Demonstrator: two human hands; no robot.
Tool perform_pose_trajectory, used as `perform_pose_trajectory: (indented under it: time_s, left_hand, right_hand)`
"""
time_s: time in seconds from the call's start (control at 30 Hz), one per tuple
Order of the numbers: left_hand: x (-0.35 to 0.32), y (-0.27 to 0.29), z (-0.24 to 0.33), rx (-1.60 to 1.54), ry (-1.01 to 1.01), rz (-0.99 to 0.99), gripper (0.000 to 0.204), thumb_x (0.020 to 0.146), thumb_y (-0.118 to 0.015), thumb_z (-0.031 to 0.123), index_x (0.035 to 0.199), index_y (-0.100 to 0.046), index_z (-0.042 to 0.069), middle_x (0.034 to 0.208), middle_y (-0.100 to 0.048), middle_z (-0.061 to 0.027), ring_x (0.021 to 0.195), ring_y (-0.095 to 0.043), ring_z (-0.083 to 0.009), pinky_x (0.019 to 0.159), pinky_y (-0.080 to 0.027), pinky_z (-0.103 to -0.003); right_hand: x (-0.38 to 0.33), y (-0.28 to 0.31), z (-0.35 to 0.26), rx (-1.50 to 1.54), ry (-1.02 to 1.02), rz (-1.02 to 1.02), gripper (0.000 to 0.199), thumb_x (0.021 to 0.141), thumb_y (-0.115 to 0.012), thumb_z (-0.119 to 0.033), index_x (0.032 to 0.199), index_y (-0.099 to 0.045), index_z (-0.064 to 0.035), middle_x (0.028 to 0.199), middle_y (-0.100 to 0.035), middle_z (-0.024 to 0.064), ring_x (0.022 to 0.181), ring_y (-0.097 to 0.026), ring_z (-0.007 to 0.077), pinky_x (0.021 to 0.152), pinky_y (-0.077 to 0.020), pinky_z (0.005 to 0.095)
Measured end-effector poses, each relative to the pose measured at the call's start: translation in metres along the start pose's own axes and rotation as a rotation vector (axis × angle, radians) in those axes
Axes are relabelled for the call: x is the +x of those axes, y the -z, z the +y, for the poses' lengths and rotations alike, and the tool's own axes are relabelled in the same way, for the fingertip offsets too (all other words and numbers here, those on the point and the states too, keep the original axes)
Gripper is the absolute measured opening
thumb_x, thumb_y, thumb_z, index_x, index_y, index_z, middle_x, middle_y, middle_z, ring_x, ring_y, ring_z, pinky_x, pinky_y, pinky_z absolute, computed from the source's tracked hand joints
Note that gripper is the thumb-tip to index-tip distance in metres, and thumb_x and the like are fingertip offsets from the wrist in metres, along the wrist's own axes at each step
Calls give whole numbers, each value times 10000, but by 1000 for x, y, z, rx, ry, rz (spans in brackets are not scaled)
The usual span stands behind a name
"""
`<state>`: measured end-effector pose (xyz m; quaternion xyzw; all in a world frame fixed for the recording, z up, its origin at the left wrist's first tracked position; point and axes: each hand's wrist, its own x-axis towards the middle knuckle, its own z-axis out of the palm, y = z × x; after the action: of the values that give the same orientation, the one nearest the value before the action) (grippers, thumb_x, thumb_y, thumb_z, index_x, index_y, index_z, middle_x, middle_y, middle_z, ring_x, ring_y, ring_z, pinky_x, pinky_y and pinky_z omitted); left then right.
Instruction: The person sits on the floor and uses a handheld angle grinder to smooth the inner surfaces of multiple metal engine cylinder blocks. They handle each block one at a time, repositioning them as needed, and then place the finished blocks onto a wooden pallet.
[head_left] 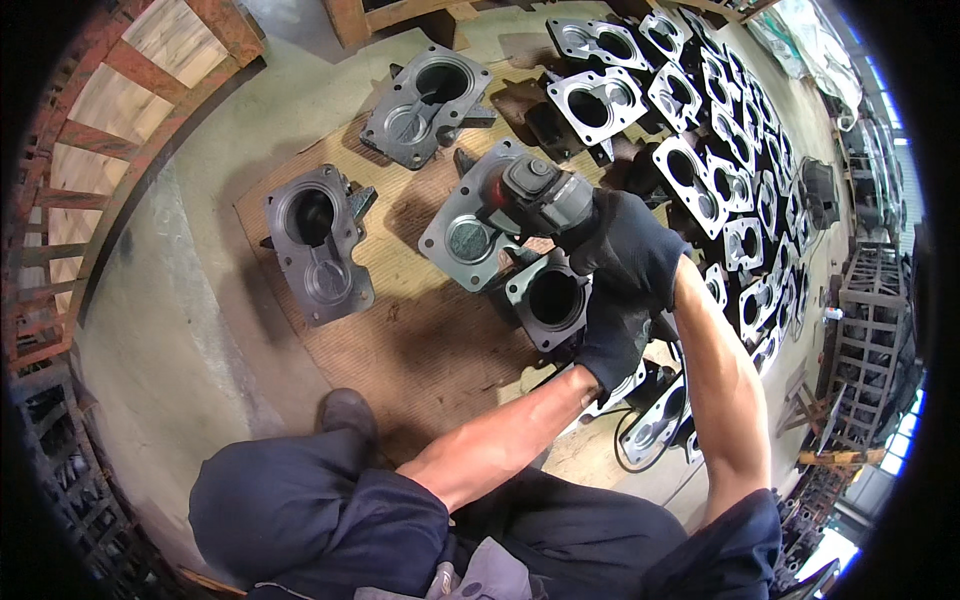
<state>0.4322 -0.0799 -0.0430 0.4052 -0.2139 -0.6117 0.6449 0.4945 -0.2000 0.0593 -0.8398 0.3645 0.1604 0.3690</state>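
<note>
Here, castings (712,150) crowd the gripped grinder (540,195).

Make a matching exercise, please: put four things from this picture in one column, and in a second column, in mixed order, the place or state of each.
Things:
1. angle grinder
2. right hand
3. left hand
4. shoe

Places or states:
A. on the concrete, near the edge of the brown board
B. gloved, below the other hand
C. resting on a grey metal casting
D. gloved, gripping the tool body

Pairs: 1-C, 2-D, 3-B, 4-A
</note>
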Motion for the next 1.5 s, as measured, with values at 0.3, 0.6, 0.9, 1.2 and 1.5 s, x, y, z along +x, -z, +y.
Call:
perform_pose_trajectory:
  time_s: [0.3,0.6,0.9,1.2,1.5]
  left_hand:
    - [3,16,-37,359,-129,38,426,1050,-410,69,1472,-368,24,1397,-462,-103,1282,-441,-173,1137,-331,-292]
    - [-2,35,-55,55,-329,138,415,1070,-408,193,1470,-410,81,1369,-478,-57,1278,-438,-134,1125,-347,-273]
    - [-15,43,-24,-115,-134,-28,522,1022,-467,31,1520,-308,26,1470,-424,-101,1348,-424,-179,1165,-345,-318]
    - [-22,11,27,244,-256,7,472,919,-697,66,1346,-510,-6,1334,-586,-91,1208,-546,-145,1029,-456,-319]
    - [-21,-40,12,-191,-181,96,351,896,-721,140,1199,-610,-1,1132,-675,-115,1072,-618,-202,961,-487,-338]
  right_hand:
    - [-11,-14,-6,190,-11,87,462,654,-815,-192,1051,-694,9,867,-732,129,790,-673,191,782,-545,333]
    - [-22,-28,-20,256,-70,115,486,679,-812,-190,1113,-694,-5,947,-748,134,865,-684,192,847,-535,329]
    - [-18,-37,-14,189,3,230,507,687,-856,-309,1084,-700,-36,935,-745,181,908,-733,299,833,-547,361]
    - [-45,-21,4,208,165,263,287,694,-741,9,971,-673,-19,842,-700,30,756,-641,137,704,-524,303]
    - [-69,-5,-7,262,-12,168,301,621,-699,-39,915,-641,-17,826,-671,78,761,-630,260,703,-530,344]
